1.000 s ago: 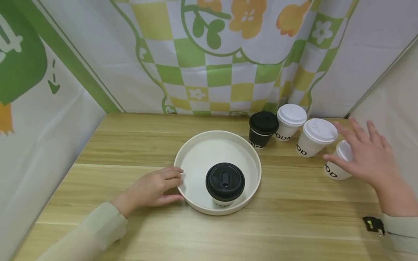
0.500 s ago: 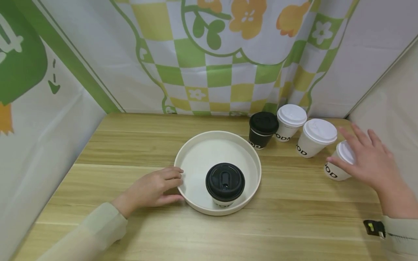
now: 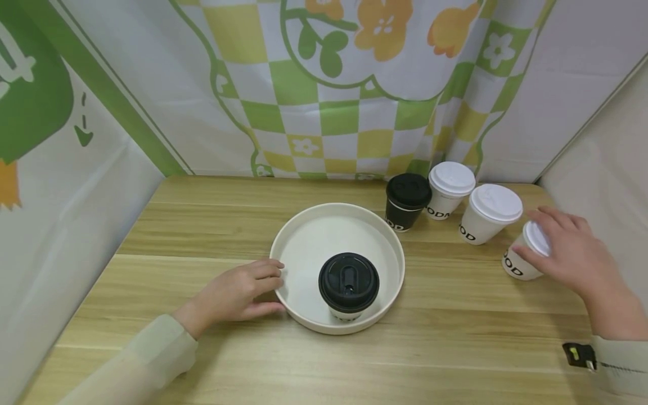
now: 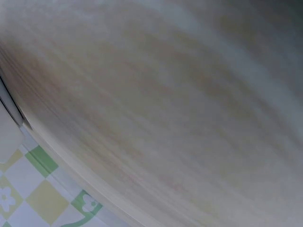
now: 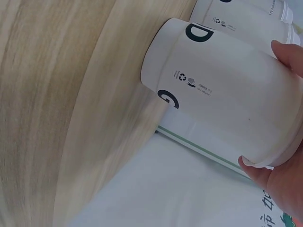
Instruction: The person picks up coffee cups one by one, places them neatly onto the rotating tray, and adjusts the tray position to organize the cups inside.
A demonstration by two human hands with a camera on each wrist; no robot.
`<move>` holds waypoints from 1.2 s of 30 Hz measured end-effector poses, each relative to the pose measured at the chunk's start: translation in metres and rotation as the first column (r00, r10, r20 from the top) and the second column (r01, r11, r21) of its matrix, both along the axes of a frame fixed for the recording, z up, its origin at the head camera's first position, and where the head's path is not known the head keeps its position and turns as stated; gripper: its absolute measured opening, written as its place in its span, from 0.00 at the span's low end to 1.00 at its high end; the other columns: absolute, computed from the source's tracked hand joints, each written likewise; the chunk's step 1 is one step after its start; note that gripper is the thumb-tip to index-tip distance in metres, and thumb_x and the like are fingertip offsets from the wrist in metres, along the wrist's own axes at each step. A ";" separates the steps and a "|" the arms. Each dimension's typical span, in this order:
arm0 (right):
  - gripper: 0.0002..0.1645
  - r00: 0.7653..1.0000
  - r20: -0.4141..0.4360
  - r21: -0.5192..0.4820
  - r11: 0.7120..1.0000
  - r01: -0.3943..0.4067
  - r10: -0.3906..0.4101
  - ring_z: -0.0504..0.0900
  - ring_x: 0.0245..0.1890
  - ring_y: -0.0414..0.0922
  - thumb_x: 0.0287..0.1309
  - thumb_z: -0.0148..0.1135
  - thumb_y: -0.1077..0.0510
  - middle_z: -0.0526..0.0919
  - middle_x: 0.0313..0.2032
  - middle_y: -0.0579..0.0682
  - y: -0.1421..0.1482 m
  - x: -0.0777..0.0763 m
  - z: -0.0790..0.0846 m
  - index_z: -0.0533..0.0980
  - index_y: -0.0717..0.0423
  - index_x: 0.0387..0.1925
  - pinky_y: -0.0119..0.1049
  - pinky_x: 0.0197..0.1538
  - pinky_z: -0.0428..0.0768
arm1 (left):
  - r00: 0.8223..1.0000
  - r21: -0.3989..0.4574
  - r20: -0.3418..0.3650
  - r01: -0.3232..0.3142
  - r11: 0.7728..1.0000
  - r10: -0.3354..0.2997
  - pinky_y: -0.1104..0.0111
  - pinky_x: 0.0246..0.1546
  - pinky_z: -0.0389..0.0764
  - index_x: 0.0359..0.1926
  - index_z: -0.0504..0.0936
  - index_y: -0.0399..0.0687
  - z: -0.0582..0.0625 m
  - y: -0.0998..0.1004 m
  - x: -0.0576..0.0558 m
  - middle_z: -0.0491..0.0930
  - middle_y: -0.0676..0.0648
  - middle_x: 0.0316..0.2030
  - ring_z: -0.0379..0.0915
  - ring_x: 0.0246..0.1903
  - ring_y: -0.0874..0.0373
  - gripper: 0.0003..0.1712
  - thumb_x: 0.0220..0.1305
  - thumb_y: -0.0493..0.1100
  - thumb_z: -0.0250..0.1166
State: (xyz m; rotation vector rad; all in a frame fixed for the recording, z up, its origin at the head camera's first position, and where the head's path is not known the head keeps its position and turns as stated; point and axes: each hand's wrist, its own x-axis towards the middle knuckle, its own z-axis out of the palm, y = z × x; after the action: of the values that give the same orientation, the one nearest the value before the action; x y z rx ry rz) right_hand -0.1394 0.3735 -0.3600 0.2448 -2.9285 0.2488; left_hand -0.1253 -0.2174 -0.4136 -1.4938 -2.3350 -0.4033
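Observation:
My left hand (image 3: 244, 289) holds the left rim of a round cream tray (image 3: 309, 247), fingertips over the edge and thumb against the outside. Inside the tray stands a paper coffee cup with a black lid (image 3: 349, 281). At the right, my right hand (image 3: 577, 253) grips the nearest white paper cup (image 3: 517, 265) around its white lid from above. Seen from the right wrist, this white cup (image 5: 222, 94) stands on the table with fingertips on both sides near the lid. The left wrist view shows mainly blurred tabletop (image 4: 142, 94), the hand out of sight.
Behind the tray's right side stand a black cup (image 3: 402, 211) with a black lid and two white lidded cups, the back one (image 3: 448, 194) and the middle one (image 3: 488, 216). A checkered cloth (image 3: 339, 118) hangs along the table's back edge. A small black item (image 3: 579, 355) shows beside the right cuff.
My right hand's spread fingers have come down and closed around the nearest white cup's lid. The left hand, tray and other cups stay where they were.

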 end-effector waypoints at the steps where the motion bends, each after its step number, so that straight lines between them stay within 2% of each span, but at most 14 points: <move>1: 0.44 1.000 -0.008 -0.002 1.000 -0.010 0.010 0.61 0.59 0.75 0.55 0.67 0.40 0.65 0.66 0.69 0.000 0.000 0.000 0.66 0.61 0.64 0.79 0.42 0.70 | 1.000 -0.001 0.000 -0.001 1.000 0.001 0.58 0.53 0.84 0.40 0.83 0.42 0.000 0.000 0.000 0.84 0.42 0.46 0.81 0.51 0.49 0.23 0.62 0.59 0.67; 7: 0.40 0.997 -0.044 -0.024 0.998 -0.065 0.064 0.63 0.54 0.75 0.53 0.69 0.46 0.68 0.61 0.71 0.002 0.000 -0.003 0.67 0.63 0.62 0.68 0.48 0.69 | 1.000 -0.005 0.013 -0.005 1.000 0.005 0.58 0.54 0.84 0.40 0.83 0.42 0.000 0.000 0.001 0.84 0.42 0.46 0.80 0.52 0.49 0.23 0.62 0.59 0.68; 11: 0.41 0.996 -0.047 -0.029 0.997 -0.075 0.074 0.64 0.52 0.74 0.52 0.71 0.47 0.69 0.58 0.71 0.002 0.000 -0.003 0.68 0.63 0.62 0.64 0.48 0.67 | 1.000 -0.003 0.014 -0.005 1.000 0.005 0.58 0.55 0.84 0.40 0.83 0.42 0.000 0.000 0.001 0.84 0.42 0.46 0.80 0.52 0.49 0.24 0.63 0.60 0.66; 18: 0.43 0.998 -0.015 -0.010 0.998 -0.058 0.058 0.63 0.50 0.74 0.49 0.72 0.48 0.69 0.57 0.71 0.002 0.001 -0.002 0.67 0.61 0.63 0.69 0.40 0.71 | 1.000 0.005 0.000 0.003 1.000 -0.003 0.58 0.54 0.84 0.40 0.83 0.42 -0.001 0.000 0.000 0.84 0.42 0.46 0.80 0.52 0.49 0.25 0.65 0.61 0.64; 20: 0.44 0.998 -0.012 -0.005 0.998 -0.066 0.066 0.63 0.50 0.74 0.47 0.71 0.50 0.68 0.57 0.71 0.002 0.001 -0.002 0.66 0.61 0.64 0.69 0.41 0.70 | 1.000 0.005 -0.004 0.003 1.000 -0.003 0.58 0.55 0.84 0.40 0.83 0.42 -0.001 0.000 -0.001 0.84 0.42 0.46 0.80 0.52 0.49 0.25 0.66 0.61 0.63; 26: 0.48 0.990 -0.024 0.003 0.991 -0.135 0.135 0.65 0.51 0.71 0.41 0.69 0.54 0.68 0.55 0.73 0.003 0.002 0.000 0.64 0.64 0.65 0.63 0.52 0.63 | 1.000 0.007 -0.009 0.003 1.000 -0.003 0.58 0.55 0.84 0.40 0.83 0.42 -0.001 -0.001 -0.001 0.84 0.42 0.46 0.80 0.52 0.49 0.25 0.66 0.61 0.63; 36: 0.45 0.989 -0.048 0.025 0.990 -0.140 0.141 0.66 0.50 0.73 0.41 0.73 0.52 0.70 0.58 0.70 0.001 0.011 0.006 0.68 0.61 0.62 0.68 0.44 0.71 | 1.000 -0.006 -0.002 -0.005 1.000 0.005 0.58 0.54 0.84 0.40 0.83 0.42 -0.001 0.000 0.000 0.84 0.43 0.46 0.80 0.52 0.50 0.25 0.66 0.61 0.63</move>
State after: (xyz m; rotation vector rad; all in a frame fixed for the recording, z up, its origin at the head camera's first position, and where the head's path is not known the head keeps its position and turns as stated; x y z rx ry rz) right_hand -0.1287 0.3740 -0.3540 0.4553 -2.8690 0.2276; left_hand -0.1254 -0.2176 -0.4145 -1.4901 -2.3406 -0.3936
